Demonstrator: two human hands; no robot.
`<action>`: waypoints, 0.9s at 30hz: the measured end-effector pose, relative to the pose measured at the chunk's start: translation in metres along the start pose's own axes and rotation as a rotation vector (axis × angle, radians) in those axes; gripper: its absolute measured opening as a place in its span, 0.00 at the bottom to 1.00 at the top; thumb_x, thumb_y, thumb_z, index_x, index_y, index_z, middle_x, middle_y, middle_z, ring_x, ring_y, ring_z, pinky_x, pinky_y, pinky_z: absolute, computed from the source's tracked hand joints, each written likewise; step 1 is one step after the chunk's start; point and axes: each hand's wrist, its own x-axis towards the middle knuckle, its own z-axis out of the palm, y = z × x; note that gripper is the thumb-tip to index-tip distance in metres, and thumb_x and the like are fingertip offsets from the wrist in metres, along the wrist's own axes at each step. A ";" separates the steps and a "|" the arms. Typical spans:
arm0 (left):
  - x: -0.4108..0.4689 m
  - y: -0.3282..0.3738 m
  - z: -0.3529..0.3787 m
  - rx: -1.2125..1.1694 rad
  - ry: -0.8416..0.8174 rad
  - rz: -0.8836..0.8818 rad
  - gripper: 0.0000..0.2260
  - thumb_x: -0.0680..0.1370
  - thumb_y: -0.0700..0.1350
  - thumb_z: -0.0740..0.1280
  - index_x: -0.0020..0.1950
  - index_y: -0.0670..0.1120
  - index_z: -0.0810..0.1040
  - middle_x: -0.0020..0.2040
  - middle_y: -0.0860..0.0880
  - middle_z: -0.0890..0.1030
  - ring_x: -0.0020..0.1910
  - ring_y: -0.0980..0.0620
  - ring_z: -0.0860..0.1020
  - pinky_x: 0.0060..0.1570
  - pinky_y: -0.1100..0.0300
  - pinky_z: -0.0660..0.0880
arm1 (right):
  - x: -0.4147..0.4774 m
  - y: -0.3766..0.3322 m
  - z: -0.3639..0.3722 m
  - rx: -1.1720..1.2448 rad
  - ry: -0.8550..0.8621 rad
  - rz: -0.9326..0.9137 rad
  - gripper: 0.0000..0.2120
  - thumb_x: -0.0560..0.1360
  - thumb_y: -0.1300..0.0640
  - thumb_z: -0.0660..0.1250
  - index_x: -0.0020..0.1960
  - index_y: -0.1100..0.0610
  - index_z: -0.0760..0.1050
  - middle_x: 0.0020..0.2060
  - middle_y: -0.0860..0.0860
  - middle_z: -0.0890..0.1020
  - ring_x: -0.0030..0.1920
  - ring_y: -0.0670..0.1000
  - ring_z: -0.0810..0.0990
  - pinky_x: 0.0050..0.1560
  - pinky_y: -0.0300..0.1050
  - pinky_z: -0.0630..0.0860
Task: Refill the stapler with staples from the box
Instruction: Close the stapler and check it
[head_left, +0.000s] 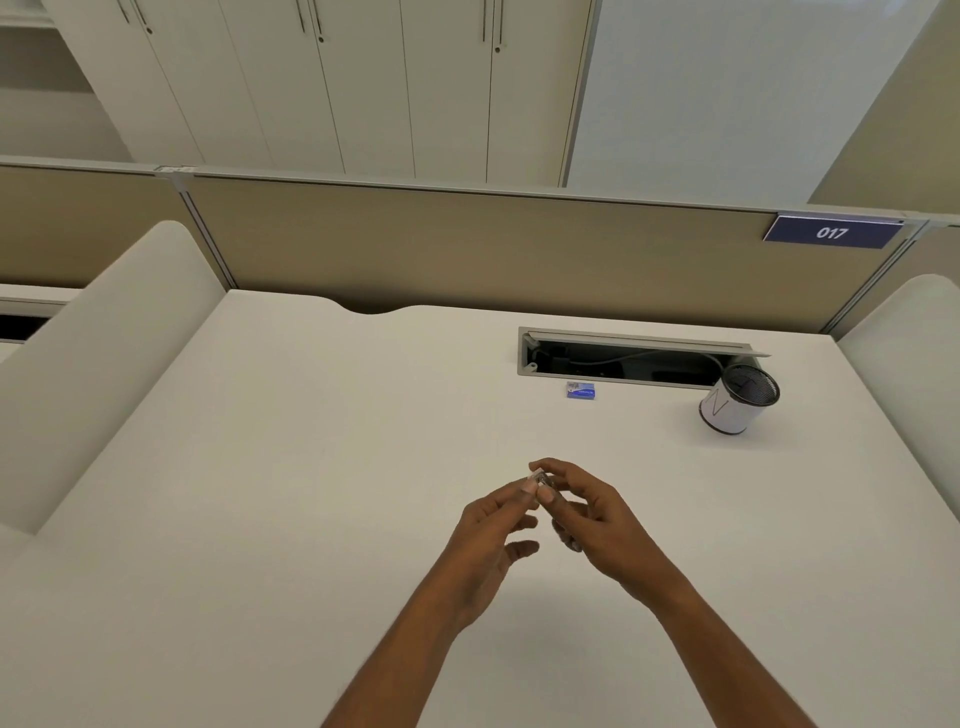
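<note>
The head view looks down at a white desk (270, 467). Two bare hands meet over the middle of it, nearer the front edge than the back.

The right hand (597, 519) holds a small clear stapler (545, 483). Its fingers curl around the stapler, so most of it is hidden. Only the shiny tip shows, poking up and away from the person. The left hand (493, 535) is right beside it. Its thumb and first finger pinch at the tip of the stapler, and its other fingers are spread loosely below. I cannot tell if the stapler is open, or if the left hand has any staples in it.

The box (581, 389) is small and blue. It lies flat on the desk toward the back edge, well apart from the hands. It is just in front of a long open slot (623, 358) in the desk, with wires inside.

A white cup (737, 397) with a dark mesh inside stands near the back right corner, at the right end of the slot.

A tan wall (467, 244) runs along the back edge. A blue sign (832, 232) on it says 017.
</note>
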 end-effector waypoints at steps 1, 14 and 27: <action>0.000 0.003 -0.001 -0.016 -0.027 0.000 0.18 0.77 0.59 0.73 0.62 0.51 0.86 0.55 0.50 0.84 0.54 0.52 0.79 0.51 0.58 0.78 | -0.001 0.001 0.001 -0.040 0.029 -0.040 0.12 0.80 0.48 0.67 0.64 0.43 0.78 0.51 0.43 0.84 0.37 0.43 0.78 0.38 0.36 0.74; -0.003 0.013 -0.006 0.023 -0.171 0.006 0.15 0.83 0.49 0.69 0.67 0.46 0.83 0.59 0.43 0.86 0.61 0.44 0.84 0.61 0.51 0.78 | -0.014 0.000 0.008 -0.446 0.081 -0.277 0.31 0.76 0.34 0.64 0.76 0.40 0.63 0.61 0.35 0.77 0.64 0.38 0.77 0.58 0.30 0.76; -0.007 0.018 -0.001 -0.044 -0.132 0.055 0.19 0.77 0.54 0.73 0.67 0.51 0.83 0.66 0.47 0.83 0.67 0.46 0.80 0.59 0.49 0.81 | -0.018 -0.004 0.010 -0.757 0.414 -0.445 0.22 0.80 0.42 0.60 0.64 0.57 0.76 0.45 0.46 0.86 0.44 0.47 0.87 0.41 0.30 0.76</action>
